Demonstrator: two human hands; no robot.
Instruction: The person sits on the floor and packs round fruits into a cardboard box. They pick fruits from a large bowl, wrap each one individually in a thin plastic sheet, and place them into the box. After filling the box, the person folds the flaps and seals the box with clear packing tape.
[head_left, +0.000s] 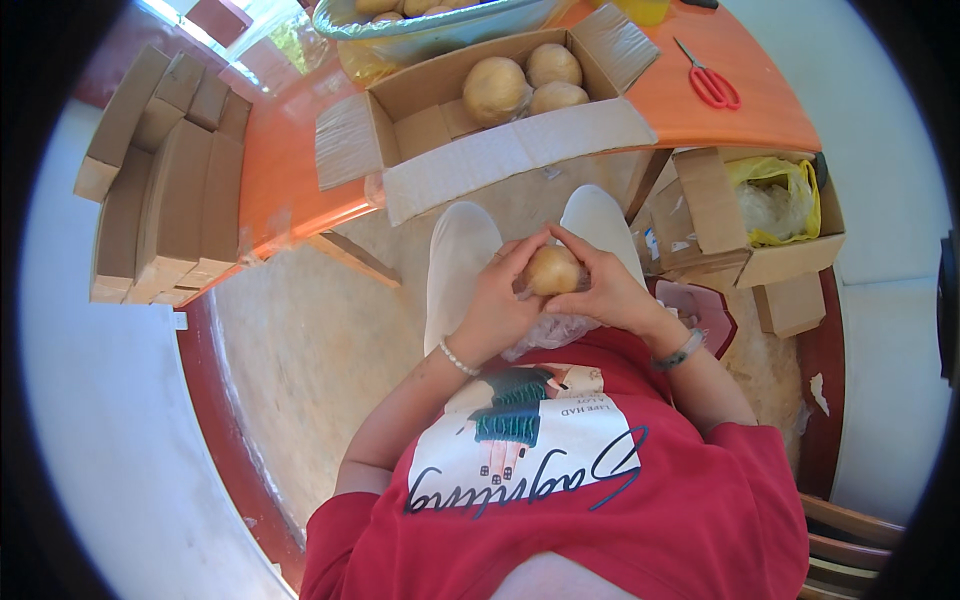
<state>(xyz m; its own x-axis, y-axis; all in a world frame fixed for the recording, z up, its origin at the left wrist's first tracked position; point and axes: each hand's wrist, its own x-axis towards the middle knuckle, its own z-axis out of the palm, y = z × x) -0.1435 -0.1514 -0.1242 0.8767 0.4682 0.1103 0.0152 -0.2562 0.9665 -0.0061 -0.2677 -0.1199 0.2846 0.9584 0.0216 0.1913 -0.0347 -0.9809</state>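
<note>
Over my lap, a round yellowish-brown fruit or vegetable (553, 271) sits between my two hands, with clear plastic film around its lower part. My left hand (511, 274) curves about one side of it, and my right hand (600, 281) holds the other side, the fingertips almost meeting beyond it. More clear film (551, 335) lies crumpled on my lap below the hands. In front of me on the table edge stands an opened cardboard box (409, 131). Three film-wrapped round pieces (495, 91) rest in its right half.
Folded cardboard boxes (172, 202) are stacked on the left of the orange table (292, 199). Red-handled scissors (712, 86) lie at the right. A plastic-lined basin (442, 30) of similar pieces stands behind the box. Below right, a carton (795, 255) holds a yellow bag (806, 199).
</note>
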